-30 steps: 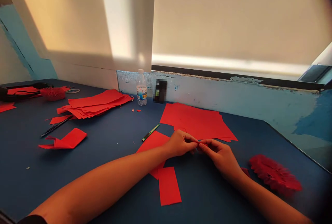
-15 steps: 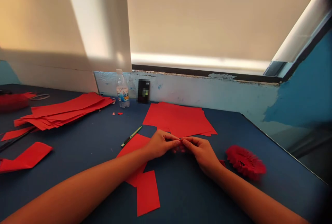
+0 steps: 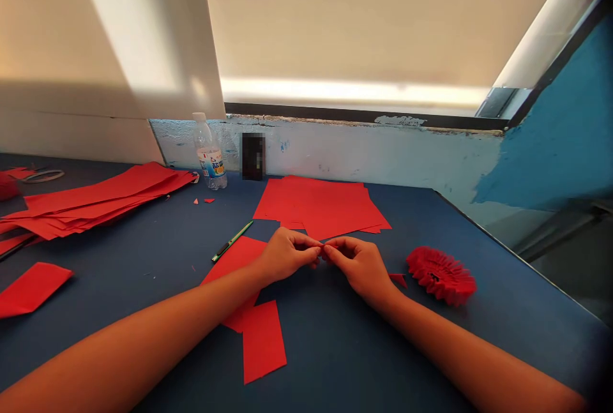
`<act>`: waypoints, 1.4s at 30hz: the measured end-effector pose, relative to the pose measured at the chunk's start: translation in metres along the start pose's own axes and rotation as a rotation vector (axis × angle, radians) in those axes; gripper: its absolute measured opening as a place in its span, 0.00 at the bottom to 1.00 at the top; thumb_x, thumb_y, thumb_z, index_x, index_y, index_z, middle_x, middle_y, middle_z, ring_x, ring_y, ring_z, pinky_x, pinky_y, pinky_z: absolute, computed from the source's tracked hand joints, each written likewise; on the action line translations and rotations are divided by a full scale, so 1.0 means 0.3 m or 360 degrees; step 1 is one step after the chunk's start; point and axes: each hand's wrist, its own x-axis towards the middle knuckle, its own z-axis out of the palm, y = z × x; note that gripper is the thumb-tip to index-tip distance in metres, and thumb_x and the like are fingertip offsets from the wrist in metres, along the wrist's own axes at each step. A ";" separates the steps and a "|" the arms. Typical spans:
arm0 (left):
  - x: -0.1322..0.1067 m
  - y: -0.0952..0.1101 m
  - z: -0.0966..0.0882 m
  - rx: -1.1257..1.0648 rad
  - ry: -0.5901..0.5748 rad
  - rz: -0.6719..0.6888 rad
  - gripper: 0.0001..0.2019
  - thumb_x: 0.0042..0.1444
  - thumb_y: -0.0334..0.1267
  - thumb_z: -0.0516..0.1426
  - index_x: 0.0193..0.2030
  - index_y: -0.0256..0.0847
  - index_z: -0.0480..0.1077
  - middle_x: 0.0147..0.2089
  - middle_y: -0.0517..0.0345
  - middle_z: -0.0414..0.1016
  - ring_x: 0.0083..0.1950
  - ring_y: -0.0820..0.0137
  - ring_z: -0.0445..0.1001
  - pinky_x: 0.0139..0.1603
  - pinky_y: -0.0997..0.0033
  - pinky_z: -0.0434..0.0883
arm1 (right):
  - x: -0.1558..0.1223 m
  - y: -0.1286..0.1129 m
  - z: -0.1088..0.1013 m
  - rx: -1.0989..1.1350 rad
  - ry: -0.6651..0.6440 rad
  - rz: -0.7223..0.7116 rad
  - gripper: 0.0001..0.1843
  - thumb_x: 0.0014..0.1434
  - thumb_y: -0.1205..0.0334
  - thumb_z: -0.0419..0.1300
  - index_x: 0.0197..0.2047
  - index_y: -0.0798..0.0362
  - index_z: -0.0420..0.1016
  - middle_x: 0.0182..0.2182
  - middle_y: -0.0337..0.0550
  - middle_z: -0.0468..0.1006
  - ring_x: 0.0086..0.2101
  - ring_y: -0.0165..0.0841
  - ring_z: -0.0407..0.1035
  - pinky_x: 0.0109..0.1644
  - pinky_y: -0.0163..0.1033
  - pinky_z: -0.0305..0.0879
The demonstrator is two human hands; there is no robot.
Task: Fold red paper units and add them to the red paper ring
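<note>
My left hand (image 3: 286,255) and my right hand (image 3: 361,267) meet over the middle of the table, fingertips almost touching. Between them is a small piece of red paper (image 3: 322,248), pinched from both sides by thumbs and forefingers. Most of that piece is hidden by the fingers, so its shape is unclear. A red sheet (image 3: 239,253) lies partly beneath my left forearm, with a smaller red rectangle (image 3: 264,343) overlapping its near end. To the right of my right hand rests a pleated red paper rosette (image 3: 441,276), and a small red scrap (image 3: 398,279) lies beside it.
A green craft knife (image 3: 232,241) lies left of my hands. Behind them is a stack of red sheets (image 3: 325,205). Further left are red strips (image 3: 100,202) and a folded red piece (image 3: 36,286). A plastic bottle (image 3: 211,161) and a blurred dark object (image 3: 253,156) stand by the wall.
The whole view has shifted, so everything sits slightly further left and higher. Both hands keep their pinch on the red paper, and the small scrap near the rosette shows more fully.
</note>
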 end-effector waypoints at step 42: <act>-0.006 0.014 -0.007 -0.0262 0.0001 -0.0094 0.11 0.49 0.39 0.61 0.34 0.32 0.78 0.29 0.52 0.78 0.27 0.71 0.74 0.29 0.71 0.74 | 0.003 -0.017 -0.012 0.0265 -0.0210 0.0014 0.15 0.57 0.52 0.60 0.34 0.57 0.77 0.26 0.42 0.76 0.26 0.31 0.70 0.32 0.35 0.66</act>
